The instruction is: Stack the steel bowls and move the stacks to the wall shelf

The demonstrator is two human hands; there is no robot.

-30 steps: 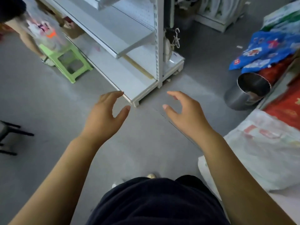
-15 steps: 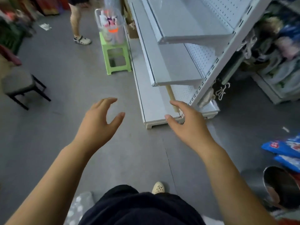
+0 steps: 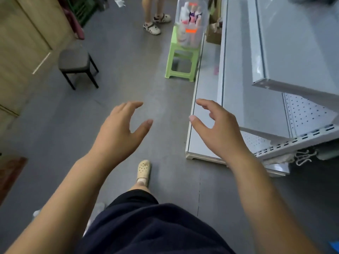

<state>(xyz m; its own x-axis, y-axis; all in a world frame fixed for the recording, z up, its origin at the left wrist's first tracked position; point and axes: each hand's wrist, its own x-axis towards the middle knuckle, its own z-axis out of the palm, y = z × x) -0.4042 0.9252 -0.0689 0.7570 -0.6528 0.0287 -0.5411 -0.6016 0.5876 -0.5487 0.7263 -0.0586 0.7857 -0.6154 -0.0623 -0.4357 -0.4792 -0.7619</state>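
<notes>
My left hand hangs over the grey floor with its fingers spread and nothing in it. My right hand is also empty and spread, held in front of the end of the white metal shelf unit on the right. The shelf boards that show are bare. No steel bowl is in view.
A green plastic stool carries a clear tub of bottles beside the shelf. A dark stool stands at the left near a wooden panel. Another person's sandalled feet are at the far end of the aisle.
The view has swung left, away from the steel bowls and bags on the right, which have left the picture. Both hands stay empty and spread in front of me.
</notes>
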